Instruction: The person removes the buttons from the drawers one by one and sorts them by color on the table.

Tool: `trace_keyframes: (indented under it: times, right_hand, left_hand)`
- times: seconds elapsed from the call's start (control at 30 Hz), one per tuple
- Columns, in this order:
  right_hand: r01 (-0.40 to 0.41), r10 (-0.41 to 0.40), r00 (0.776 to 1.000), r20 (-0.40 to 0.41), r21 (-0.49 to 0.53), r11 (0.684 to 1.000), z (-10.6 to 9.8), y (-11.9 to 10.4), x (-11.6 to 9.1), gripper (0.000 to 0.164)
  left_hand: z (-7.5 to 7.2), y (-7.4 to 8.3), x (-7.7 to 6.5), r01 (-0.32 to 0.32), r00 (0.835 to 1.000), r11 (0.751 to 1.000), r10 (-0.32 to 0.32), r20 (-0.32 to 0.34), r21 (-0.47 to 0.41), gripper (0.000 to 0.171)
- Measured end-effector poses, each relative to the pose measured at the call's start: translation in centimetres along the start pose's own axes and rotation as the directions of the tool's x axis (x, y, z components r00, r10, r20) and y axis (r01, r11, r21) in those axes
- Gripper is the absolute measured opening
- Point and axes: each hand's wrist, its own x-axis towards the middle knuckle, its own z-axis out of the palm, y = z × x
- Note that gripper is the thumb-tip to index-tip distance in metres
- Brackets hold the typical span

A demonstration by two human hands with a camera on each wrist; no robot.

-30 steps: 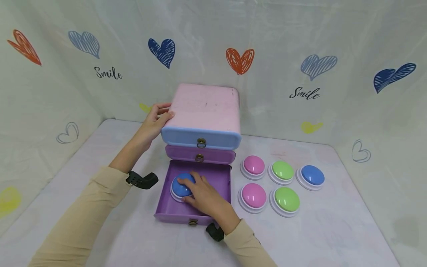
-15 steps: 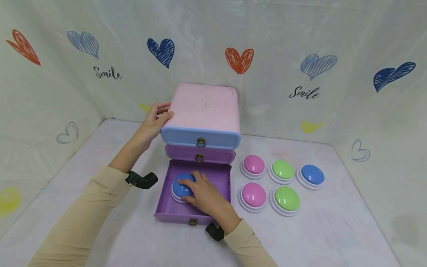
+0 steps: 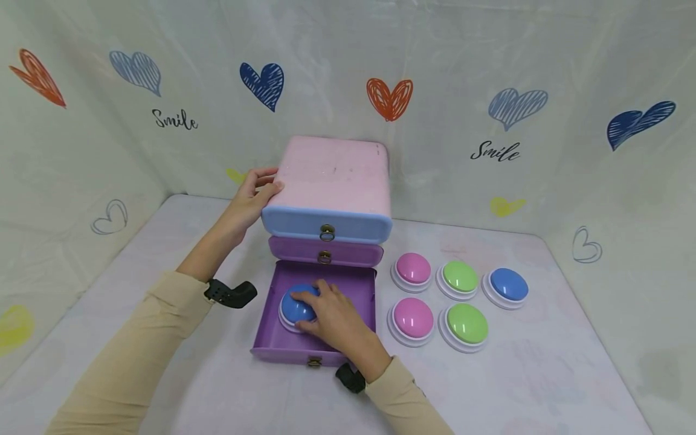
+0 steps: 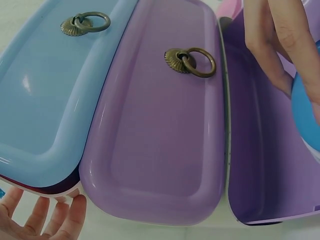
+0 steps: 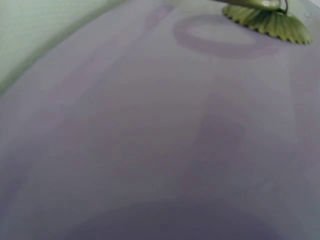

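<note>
My right hand (image 3: 337, 317) reaches into the pulled-out purple drawer (image 3: 353, 275) in the head view. Its thumb and fingers curl round a blue dome button (image 3: 296, 304) with a white base, in the drawer's left half. My left hand (image 3: 251, 199) touches the left side of the small drawer cabinet (image 3: 334, 172), thumb at the edge of its pink top. In the left wrist view, the left fingertips (image 4: 75, 212) press just under the blue drawer front (image 4: 45, 100). The right wrist view is filled by a purple drawer front (image 5: 150, 125) with a brass pull (image 5: 270, 22).
Right of the drawer, several dome buttons stand on the white table (image 3: 544, 350): pink (image 3: 413, 269), green (image 3: 460, 277) and blue (image 3: 509, 284) at the back, pink (image 3: 413, 318) and green (image 3: 467, 324) in front. A heart-printed curtain (image 3: 435, 48) hangs behind the cabinet.
The blue button in the drawer has shifted very slightly right, with the right hand's fingers staying on it. The left hand keeps its place against the cabinet.
</note>
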Motion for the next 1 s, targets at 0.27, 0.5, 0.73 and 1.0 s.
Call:
trace_keyframes:
  times: [0.27,0.5,0.73,1.0]
  right_hand:
    - [-0.007,0.007,1.0,-0.002,0.005,1.0,0.0,0.1,-0.2,0.052]
    - [-0.015,0.015,1.0,-0.008,0.019,1.0,-0.2,0.2,-0.2,0.051]
    - [-0.017,0.019,0.999,-0.036,0.042,0.999,-0.7,0.2,-0.4,0.049]
    - [-0.03,0.033,0.999,-0.043,0.069,0.997,-1.5,0.4,-0.7,0.05]
  left_hand:
    - [0.1,0.1,0.0,-0.005,1.0,1.0,0.005,-0.001,-0.003,0.056]
    - [0.1,0.1,0.0,-0.001,1.0,1.0,0.001,-0.003,-0.001,0.056]
    - [0.1,0.2,0.0,-0.005,1.0,1.0,0.005,-0.007,-0.002,0.055]
    - [0.0,0.3,-0.1,-0.016,1.0,1.0,0.016,0.001,-0.003,0.055]
